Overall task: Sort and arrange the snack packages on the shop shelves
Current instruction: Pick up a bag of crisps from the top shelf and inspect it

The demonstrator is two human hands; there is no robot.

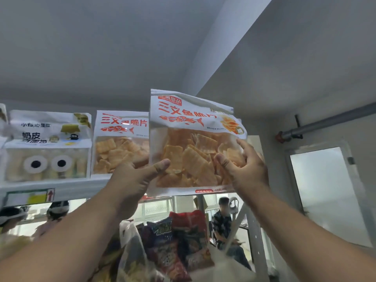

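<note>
A white bag of orange salmon crisps (pixel 191 139) with red lettering is held up at the top shelf (pixel 81 185), upright and slightly tilted. My left hand (pixel 132 178) grips its lower left side, thumb on the front. My right hand (pixel 244 167) grips its lower right side, thumb on the front and fingers round the edge. A second bag of the same crisps (pixel 120 143) stands on the shelf just to its left. Further left stands a white bread package with two cartoon eyes (pixel 48 147).
Below the shelf, a heap of colourful snack bags (pixel 179 241) fills a lower level, with a white plastic bag (pixel 130 251) in front. A seated person (pixel 223 220) is behind the rack. A grey pipe (pixel 325 121) and a door (pixel 325 192) are at right.
</note>
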